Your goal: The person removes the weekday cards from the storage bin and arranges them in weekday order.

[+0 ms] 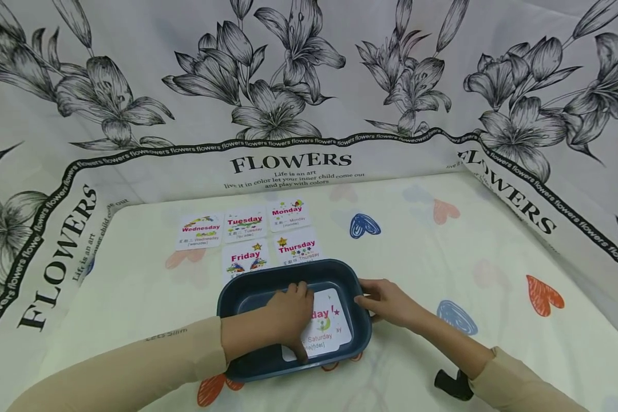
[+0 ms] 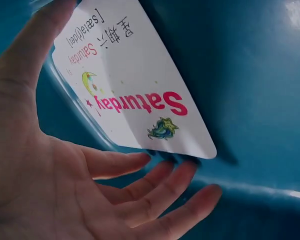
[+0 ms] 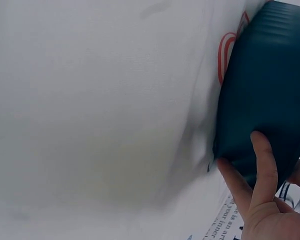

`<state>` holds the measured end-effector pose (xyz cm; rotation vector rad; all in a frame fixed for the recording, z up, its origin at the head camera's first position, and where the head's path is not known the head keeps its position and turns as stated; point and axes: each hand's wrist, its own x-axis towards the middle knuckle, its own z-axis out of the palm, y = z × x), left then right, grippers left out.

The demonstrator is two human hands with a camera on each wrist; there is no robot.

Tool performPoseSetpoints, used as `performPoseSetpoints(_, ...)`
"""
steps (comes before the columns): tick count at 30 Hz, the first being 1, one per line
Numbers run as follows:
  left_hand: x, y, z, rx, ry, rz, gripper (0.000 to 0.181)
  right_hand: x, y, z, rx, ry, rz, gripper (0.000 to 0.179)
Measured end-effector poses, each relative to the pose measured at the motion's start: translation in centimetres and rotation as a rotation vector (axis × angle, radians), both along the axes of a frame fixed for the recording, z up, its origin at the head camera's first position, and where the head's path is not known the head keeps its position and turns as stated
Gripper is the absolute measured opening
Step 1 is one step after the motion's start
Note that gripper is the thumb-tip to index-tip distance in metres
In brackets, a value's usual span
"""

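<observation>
A dark blue rectangular plastic box (image 1: 352, 274) stands on the table with white word cards inside. My left hand (image 1: 290, 312) reaches into it and grips the Saturday card (image 2: 140, 85), thumb at one edge and fingertips at the opposite edge. Part of another card shows from beneath the Saturday card in the head view. At the box's right end, my right hand (image 1: 388, 302) holds the rim, thumb on top. Its fingers (image 3: 265, 172) lie against the outer wall in the right wrist view.
Beyond the box lie the Wednesday card (image 1: 199, 234), Tuesday card (image 1: 244, 228), Monday card (image 1: 288, 217), Friday card (image 1: 244, 257) and Thursday card (image 1: 296, 249). A black object (image 1: 453, 384) lies by the right sleeve. Flower-printed cloth (image 1: 288, 160) borders the heart-patterned table cover (image 1: 407, 246).
</observation>
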<state>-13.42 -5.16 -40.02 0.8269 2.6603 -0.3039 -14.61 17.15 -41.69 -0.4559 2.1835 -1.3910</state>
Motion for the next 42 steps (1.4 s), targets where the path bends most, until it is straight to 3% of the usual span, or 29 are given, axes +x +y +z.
performPoseSetpoints(7, 0.12, 0.33, -0.14, 0.027, -0.004, 0.011, 0.112, 0.03, 0.01, -0.02, -0.007, -0.001, 0.006, 0.045)
performPoseSetpoints(16, 0.32, 0.41, -0.61, -0.003, 0.095, -0.075, 0.114, 0.10, -0.02, -0.08, -0.007, -0.008, 0.000, 0.045)
performPoseSetpoints(26, 0.59, 0.45, -0.48, 0.016, 0.123, -0.089, 0.116, 0.07, 0.02, 0.14, -0.005, 0.003, 0.002, 0.044)
performPoseSetpoints(36, 0.01, 0.07, -0.35, 0.022, 0.064, -0.203, 0.119, 0.19, -0.02, 0.29, -0.002, 0.001, -0.002, 0.043)
performPoseSetpoints(42, -0.34, -0.32, 0.28, 0.097, 0.024, -0.185, 0.117, 0.13, -0.03, 0.33, 0.002, 0.004, -0.002, 0.044)
